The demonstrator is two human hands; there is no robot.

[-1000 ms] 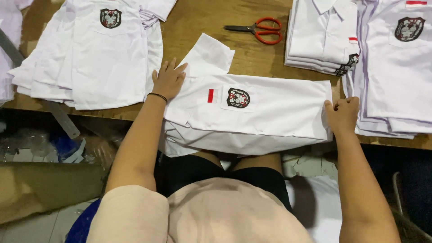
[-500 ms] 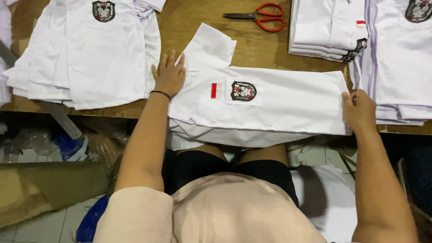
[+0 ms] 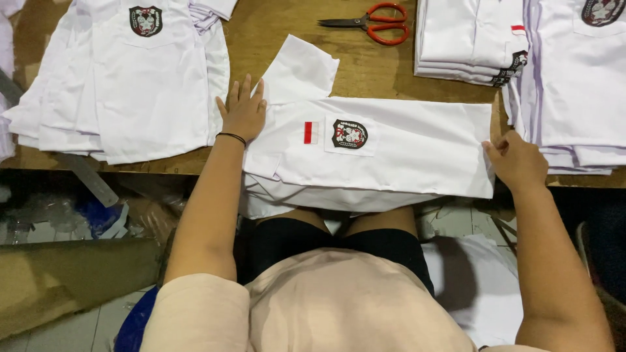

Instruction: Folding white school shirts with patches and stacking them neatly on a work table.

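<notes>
Folded white cotton school shirt with a red-and-white flag patch and dark crest badge (image 3: 391, 153) lies lengthwise across the near edge of the brown wooden desk (image 3: 372, 68), its lower edge hanging over the desk edge above the person's lap. One short sleeve sticks up at the shirt's left end.

Left hand (image 3: 243, 112): flat, fingers spread and extended, palm down, pressing on the shirt's left end beside the sleeve. Holds nothing. Thin black band on the wrist.

Right hand (image 3: 516, 160): at the shirt's right end, fingers curled in, pinching or pressing the fabric edge there; exact grip on the cloth cannot be told, thumb side hidden.

Around: stack of flat white shirts with a crest pocket (image 3: 130, 78) lies left of the left hand, just beside it. Red-handled metal scissors (image 3: 375, 21) lie on the desk beyond the shirt, well apart from both hands. Neat pile of folded white shirts (image 3: 469, 39) sits at upper right, and another spread stack of white shirts (image 3: 580, 78) lies at far right, just beside the right hand.
</notes>
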